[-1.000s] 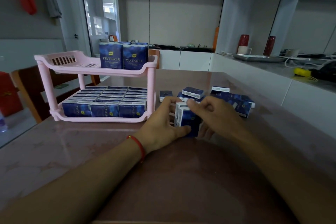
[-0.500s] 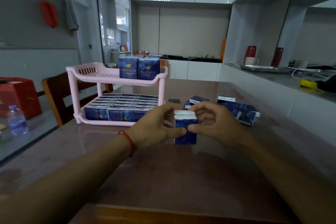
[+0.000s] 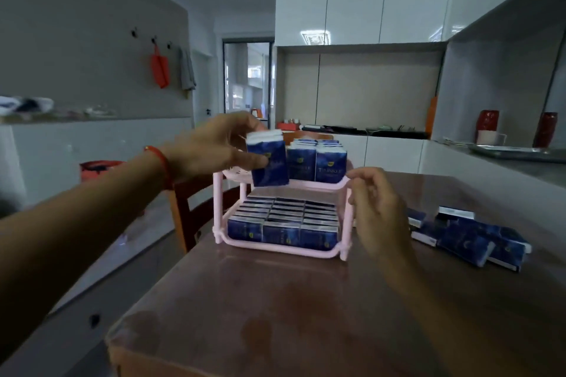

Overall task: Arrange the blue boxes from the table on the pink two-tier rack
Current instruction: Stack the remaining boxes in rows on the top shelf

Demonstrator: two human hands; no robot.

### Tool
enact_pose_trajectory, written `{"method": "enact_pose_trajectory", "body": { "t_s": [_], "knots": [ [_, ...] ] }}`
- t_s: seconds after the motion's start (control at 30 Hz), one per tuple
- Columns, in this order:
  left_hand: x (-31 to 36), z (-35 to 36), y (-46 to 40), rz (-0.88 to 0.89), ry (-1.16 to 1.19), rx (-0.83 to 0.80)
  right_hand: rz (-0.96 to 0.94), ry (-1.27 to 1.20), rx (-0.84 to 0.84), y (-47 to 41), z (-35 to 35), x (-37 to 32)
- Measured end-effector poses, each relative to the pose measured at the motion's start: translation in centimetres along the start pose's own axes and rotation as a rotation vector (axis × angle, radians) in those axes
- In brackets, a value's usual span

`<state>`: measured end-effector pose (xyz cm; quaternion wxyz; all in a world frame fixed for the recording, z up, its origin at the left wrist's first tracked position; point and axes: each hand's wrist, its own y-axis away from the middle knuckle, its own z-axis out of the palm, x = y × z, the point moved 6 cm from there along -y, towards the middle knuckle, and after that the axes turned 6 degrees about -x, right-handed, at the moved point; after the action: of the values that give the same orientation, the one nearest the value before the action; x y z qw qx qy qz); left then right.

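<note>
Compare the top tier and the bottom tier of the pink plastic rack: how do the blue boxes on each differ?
On the top tier of the pink plastic rack, the blue boxes stand upright and fill only its right part. On the bottom tier, the boxes are packed in rows that seem to fill it.
The left hand holds another box in front of the top tier; no hand is at the bottom tier.
Both tiers hold the same dark blue boxes.

Rack: pink moulded plastic, smooth, slightly matt. Blue boxes at 3 o'clock of it: printed card, semi-gloss. Table: brown polished top, glossy, reflective. Chair at 9 o'clock: dark varnished wood.
</note>
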<state>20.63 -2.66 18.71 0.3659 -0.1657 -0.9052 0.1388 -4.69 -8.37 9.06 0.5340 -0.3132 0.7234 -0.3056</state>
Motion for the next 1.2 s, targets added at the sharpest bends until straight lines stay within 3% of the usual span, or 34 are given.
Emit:
{"method": "enact_pose_trajectory", "body": {
  "t_s": [0.1,0.23,0.37,0.6,1.2],
  "knots": [
    [-1.2,-3.2,-2.2,-0.069,-0.078,0.046,-0.138,0.230,0.201,0.8,1.0,0.8],
    [-3.6,-4.4,-6.7,-0.155,-0.157,0.040,-0.161,0.431,0.118,1.9,2.9,2.3],
    [-5.7,-2.6,-11.0,-0.183,-0.188,-0.008,-0.137,0.391,0.026,2.2,3.5,3.0],
    [-9.7,0.0,-14.5,-0.289,-0.082,-0.107,-0.123,0.291,0.013,2.0,3.6,3.7],
    [-10.8,2.0,-15.6,-0.246,-0.115,-0.165,-0.134,0.252,0.031,1.9,3.6,3.2]
  ]
}}
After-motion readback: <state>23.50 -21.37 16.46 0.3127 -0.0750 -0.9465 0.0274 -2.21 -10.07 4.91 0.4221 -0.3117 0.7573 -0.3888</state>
